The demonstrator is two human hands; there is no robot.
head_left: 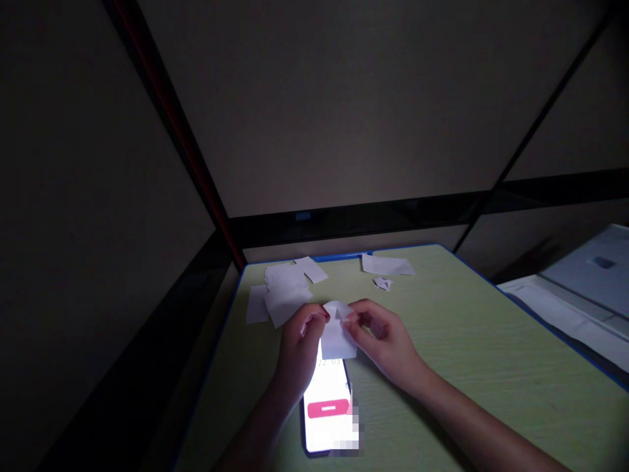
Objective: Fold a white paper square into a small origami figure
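Between both hands, a small white sheet of paper [338, 341] is held up, its top edge bent or folded. My left hand [304, 331] pinches the paper's upper left side between thumb and fingers. On the opposite side, my right hand [378, 331] grips the upper right edge the same way. Below and partly behind the paper lies a lit phone [327, 429], showing a white screen with a red bar; the paper covers its top end. A small folded piece of paper [382, 284] rests on the table beyond my right hand.
Several loose white paper pieces [285, 292] overlap at the table's far left. A paper strip [388, 265] lies near the back edge of the light wooden table [466, 328], which has a blue rim. Panelled walls stand behind and left. White boxy items [580, 295] sit beyond the right edge.
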